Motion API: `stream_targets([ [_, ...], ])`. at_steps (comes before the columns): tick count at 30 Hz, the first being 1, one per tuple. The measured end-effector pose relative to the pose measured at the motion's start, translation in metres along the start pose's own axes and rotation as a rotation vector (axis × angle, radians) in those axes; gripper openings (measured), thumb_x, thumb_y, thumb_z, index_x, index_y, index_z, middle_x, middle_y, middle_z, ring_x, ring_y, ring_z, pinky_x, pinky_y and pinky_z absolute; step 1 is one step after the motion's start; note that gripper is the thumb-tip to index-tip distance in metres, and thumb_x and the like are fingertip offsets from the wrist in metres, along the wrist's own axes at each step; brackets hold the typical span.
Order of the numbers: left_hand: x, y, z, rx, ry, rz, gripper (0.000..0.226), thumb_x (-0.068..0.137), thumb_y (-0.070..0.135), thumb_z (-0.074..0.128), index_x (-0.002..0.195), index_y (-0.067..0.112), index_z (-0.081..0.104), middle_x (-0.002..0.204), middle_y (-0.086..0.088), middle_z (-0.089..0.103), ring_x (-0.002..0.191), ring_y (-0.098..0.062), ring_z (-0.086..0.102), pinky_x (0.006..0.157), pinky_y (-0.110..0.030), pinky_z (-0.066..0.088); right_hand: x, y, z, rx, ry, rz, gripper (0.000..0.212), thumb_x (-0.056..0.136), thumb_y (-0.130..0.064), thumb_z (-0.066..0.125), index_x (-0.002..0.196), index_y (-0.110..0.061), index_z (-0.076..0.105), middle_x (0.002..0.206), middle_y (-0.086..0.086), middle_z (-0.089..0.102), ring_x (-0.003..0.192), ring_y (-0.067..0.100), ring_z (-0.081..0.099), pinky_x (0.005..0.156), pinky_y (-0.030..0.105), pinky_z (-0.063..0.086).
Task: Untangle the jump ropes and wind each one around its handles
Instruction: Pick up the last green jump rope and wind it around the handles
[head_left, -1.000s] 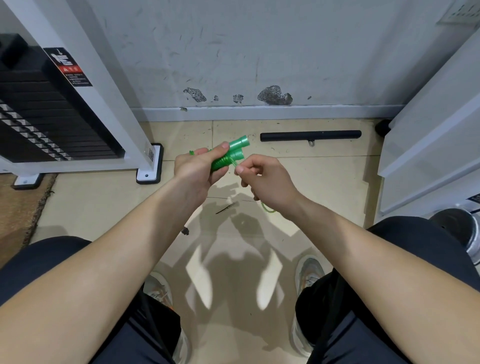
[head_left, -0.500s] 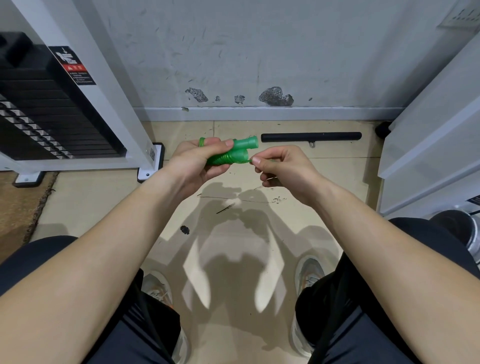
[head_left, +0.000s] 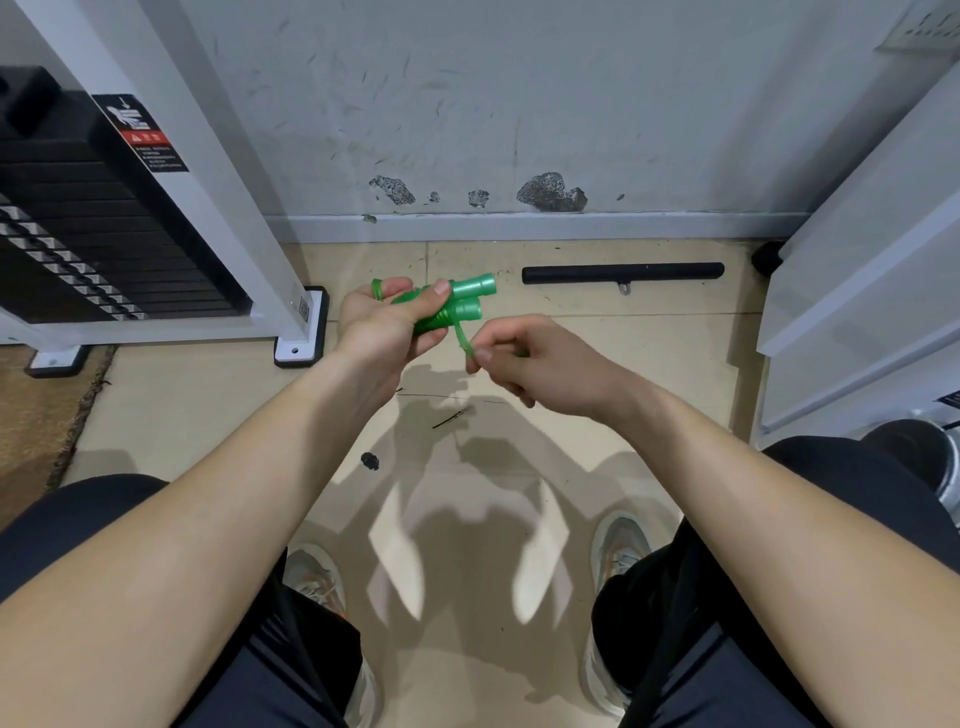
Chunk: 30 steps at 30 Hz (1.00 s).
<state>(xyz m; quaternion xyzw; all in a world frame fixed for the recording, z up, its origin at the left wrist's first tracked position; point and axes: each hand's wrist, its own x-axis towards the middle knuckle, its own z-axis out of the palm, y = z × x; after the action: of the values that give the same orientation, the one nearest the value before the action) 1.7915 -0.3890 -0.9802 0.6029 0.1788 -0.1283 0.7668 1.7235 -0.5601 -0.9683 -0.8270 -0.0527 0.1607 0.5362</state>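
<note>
Two green jump-rope handles (head_left: 460, 302) lie side by side in my left hand (head_left: 387, 325), whose fingers and thumb curl round them; green cord is wound round their middle. A short stretch of green cord (head_left: 461, 336) runs from the handles down to my right hand (head_left: 530, 366), which pinches it between thumb and fingers just right of and below the handles. A green loop shows above my left index finger. The rest of the cord is hidden inside my hands.
A black bar (head_left: 622, 272) lies on the tiled floor by the wall. A weight-stack machine (head_left: 119, 244) with a white frame stands at left, a white cabinet (head_left: 862, 291) at right, a brown mat (head_left: 36, 415) at far left. My knees and shoes fill the bottom.
My right hand has dropped from level with the handle tips to below them, drawing the cord down. My left hand has stayed put with the handles.
</note>
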Motion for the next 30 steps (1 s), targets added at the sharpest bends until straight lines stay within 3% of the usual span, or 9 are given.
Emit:
stream_targets([
  [2, -0.002, -0.005, 0.003, 0.036, 0.009, 0.02, 0.042, 0.079, 0.012, 0.084, 0.105, 0.009, 0.052, 0.118, -0.014, 0.06, 0.078, -0.021, 0.072, 0.062, -0.024, 0.057, -0.001, -0.004, 0.003, 0.071, -0.007, -0.033, 0.023, 0.104, -0.011, 0.049, 0.086, -0.011, 0.063, 0.057, -0.004, 0.04, 0.057, 0.016, 0.039, 0.051, 0.027, 0.039],
  [6, 0.001, -0.003, 0.003, 0.003, 0.014, 0.019, 0.036, 0.082, 0.011, 0.081, 0.103, 0.011, 0.052, 0.119, -0.012, 0.06, 0.081, -0.018, 0.071, 0.065, -0.024, 0.059, -0.002, -0.007, -0.011, 0.257, 0.05, -0.067, 0.025, 0.105, -0.008, 0.043, 0.084, -0.011, 0.056, 0.069, 0.008, 0.039, 0.052, 0.011, 0.036, 0.052, 0.024, 0.039],
  [10, 0.006, 0.002, -0.001, -0.068, -0.024, -0.01, 0.034, 0.081, 0.011, 0.081, 0.098, 0.012, 0.051, 0.125, -0.013, 0.062, 0.081, -0.017, 0.073, 0.067, -0.026, 0.059, -0.001, -0.005, -0.017, 0.322, 0.07, 0.04, 0.03, 0.103, -0.011, 0.041, 0.075, -0.016, 0.051, 0.061, -0.007, 0.027, 0.053, 0.011, 0.022, 0.052, 0.024, 0.027],
  [12, 0.005, 0.005, -0.001, -0.12, -0.067, -0.028, 0.033, 0.082, 0.011, 0.081, 0.099, 0.01, 0.053, 0.115, -0.009, 0.066, 0.08, -0.017, 0.073, 0.066, -0.026, 0.058, 0.001, -0.004, -0.016, 0.326, 0.115, 0.1, 0.031, 0.099, -0.01, 0.039, 0.07, -0.018, 0.045, 0.059, -0.009, 0.024, 0.054, 0.014, 0.018, 0.051, 0.025, 0.023],
  [15, -0.001, 0.01, 0.0, -0.196, -0.17, -0.074, 0.034, 0.086, 0.012, 0.077, 0.111, 0.007, 0.055, 0.093, -0.002, 0.071, 0.079, -0.02, 0.073, 0.066, -0.024, 0.058, 0.003, -0.002, -0.018, 0.332, 0.209, 0.159, 0.03, 0.095, -0.013, 0.037, 0.066, -0.019, 0.04, 0.059, -0.007, 0.025, 0.054, 0.015, 0.019, 0.052, 0.027, 0.026],
  [18, -0.009, 0.017, -0.001, -0.203, -0.281, -0.086, 0.028, 0.086, 0.012, 0.073, 0.109, 0.01, 0.058, 0.097, -0.007, 0.07, 0.077, -0.02, 0.071, 0.065, -0.024, 0.058, 0.003, 0.0, -0.02, 0.335, 0.258, 0.178, 0.031, 0.092, -0.015, 0.039, 0.062, -0.021, 0.036, 0.06, -0.005, 0.023, 0.053, 0.015, 0.02, 0.052, 0.027, 0.027],
  [21, -0.013, 0.018, 0.001, -0.192, -0.347, -0.08, 0.028, 0.082, 0.012, 0.072, 0.106, 0.012, 0.057, 0.095, -0.008, 0.07, 0.076, -0.018, 0.07, 0.063, -0.024, 0.058, 0.005, 0.004, -0.018, 0.265, 0.202, 0.158, 0.031, 0.09, -0.023, 0.046, 0.061, -0.023, 0.035, 0.059, -0.008, 0.024, 0.051, 0.013, 0.022, 0.05, 0.025, 0.029],
  [24, -0.018, 0.014, 0.001, -0.185, -0.464, -0.109, 0.021, 0.087, 0.012, 0.066, 0.106, 0.013, 0.057, 0.091, -0.003, 0.071, 0.075, -0.015, 0.068, 0.063, -0.023, 0.057, 0.005, 0.004, -0.013, 0.209, 0.123, 0.154, 0.037, 0.102, -0.027, 0.049, 0.067, -0.021, 0.039, 0.053, -0.015, 0.03, 0.047, 0.009, 0.027, 0.05, 0.024, 0.032],
  [30, -0.022, 0.013, -0.002, -0.127, -0.713, -0.164, 0.029, 0.083, 0.016, 0.069, 0.111, 0.014, 0.059, 0.085, 0.0, 0.071, 0.073, -0.012, 0.069, 0.067, -0.021, 0.058, 0.003, 0.003, -0.015, 0.202, 0.098, 0.068, 0.034, 0.104, -0.021, 0.051, 0.07, -0.021, 0.049, 0.056, -0.019, 0.04, 0.049, 0.005, 0.033, 0.052, 0.023, 0.036],
])
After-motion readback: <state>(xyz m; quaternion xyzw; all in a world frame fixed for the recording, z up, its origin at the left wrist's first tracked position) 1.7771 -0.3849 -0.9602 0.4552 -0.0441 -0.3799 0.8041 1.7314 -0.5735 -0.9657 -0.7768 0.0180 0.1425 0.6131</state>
